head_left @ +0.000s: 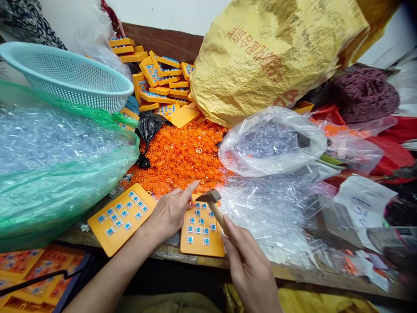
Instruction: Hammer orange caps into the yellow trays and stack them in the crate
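Note:
My right hand is wrapped round the wooden handle of a small hammer. The dark metal hammer head hangs over the far edge of a yellow plastic board set with small blue-and-clear square pieces. At that board's far left corner is my left hand, index finger stretched towards a heap of orange translucent round pieces; its other fingers are bent and partly hidden. A second yellow board with similar blue pieces lies tilted beneath my left forearm.
Green bag of clear pieces and blue basket stand left. Yellow boards are stacked behind, beside a big yellow sack. An open white bag and loose clear plastic sticks lie right.

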Demonstrator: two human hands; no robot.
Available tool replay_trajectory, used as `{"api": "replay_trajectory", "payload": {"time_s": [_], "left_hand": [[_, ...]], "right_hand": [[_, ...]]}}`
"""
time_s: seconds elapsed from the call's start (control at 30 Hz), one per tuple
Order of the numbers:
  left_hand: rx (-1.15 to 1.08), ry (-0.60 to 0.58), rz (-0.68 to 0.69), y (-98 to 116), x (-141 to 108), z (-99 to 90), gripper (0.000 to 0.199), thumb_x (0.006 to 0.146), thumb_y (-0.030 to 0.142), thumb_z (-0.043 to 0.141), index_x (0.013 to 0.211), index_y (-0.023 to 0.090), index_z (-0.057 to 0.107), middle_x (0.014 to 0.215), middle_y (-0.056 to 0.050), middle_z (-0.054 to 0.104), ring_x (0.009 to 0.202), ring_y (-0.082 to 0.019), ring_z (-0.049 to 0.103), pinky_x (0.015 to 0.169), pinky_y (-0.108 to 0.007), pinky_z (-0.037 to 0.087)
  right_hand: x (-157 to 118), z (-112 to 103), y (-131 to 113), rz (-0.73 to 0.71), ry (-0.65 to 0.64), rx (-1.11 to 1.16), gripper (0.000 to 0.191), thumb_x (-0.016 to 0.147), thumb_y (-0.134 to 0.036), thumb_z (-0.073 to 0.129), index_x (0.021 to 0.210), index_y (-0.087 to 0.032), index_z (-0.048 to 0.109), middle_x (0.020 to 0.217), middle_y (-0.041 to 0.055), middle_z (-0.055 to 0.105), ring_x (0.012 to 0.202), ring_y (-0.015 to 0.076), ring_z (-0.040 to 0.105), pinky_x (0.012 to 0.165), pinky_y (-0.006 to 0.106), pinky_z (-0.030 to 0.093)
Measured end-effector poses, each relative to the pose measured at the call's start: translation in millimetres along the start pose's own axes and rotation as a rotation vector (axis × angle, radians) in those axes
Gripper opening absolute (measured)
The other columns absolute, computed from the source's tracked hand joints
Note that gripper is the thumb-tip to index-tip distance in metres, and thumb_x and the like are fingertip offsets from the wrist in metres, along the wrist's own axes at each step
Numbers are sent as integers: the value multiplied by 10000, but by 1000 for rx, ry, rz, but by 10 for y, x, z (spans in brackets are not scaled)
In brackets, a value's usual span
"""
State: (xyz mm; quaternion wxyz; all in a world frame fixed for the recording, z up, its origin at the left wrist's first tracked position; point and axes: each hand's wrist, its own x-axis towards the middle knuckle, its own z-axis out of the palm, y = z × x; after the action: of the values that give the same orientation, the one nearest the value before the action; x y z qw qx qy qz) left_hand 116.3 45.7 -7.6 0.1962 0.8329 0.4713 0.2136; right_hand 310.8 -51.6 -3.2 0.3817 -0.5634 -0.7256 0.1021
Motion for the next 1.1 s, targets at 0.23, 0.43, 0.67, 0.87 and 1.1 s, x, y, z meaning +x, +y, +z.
{"api": "replay_trajectory", "payload": {"time_s": [0.23,0.43,0.67,0.87,1.1], "left_hand": [[-45,74,24,-29,-66,27,622,871,117,455,1448,197,237,950,-67,688,836,-210,652,745,-360,542],[103,254,-94,-97,58,-26,396,839,78,486,1226,139,549,1068,-110,683,959,-220,624,852,-359,516],[213,280,-118,-80,352,7,272,803,19,472,939,130,680,870,-112,700,829,-258,598,759,-419,519],[-87,360,51,54,162,94,179,847,103,544,978,135,661,908,-75,708,833,-181,655,770,-307,547],[-164,244,129,175,87,163,155,845,104,547,812,132,696,797,-66,704,734,-183,645,687,-311,545]], "right_hand": [[-2,73,0,26,-130,-65,497,918,-93,418,1370,-296,458,962,32,663,770,125,684,711,205,539],[-31,74,47,203,125,65,395,896,-203,531,1290,-230,546,1136,50,683,1034,143,657,838,186,529],[-120,93,101,464,146,182,408,856,-352,577,1218,-167,606,1229,105,644,1112,251,624,940,395,513],[-158,71,156,382,203,91,379,860,-285,591,1228,-193,598,1213,90,655,1091,214,637,913,317,529],[-148,71,161,91,103,30,481,892,-101,521,1341,-271,497,1091,44,674,967,130,662,804,192,520]]}}
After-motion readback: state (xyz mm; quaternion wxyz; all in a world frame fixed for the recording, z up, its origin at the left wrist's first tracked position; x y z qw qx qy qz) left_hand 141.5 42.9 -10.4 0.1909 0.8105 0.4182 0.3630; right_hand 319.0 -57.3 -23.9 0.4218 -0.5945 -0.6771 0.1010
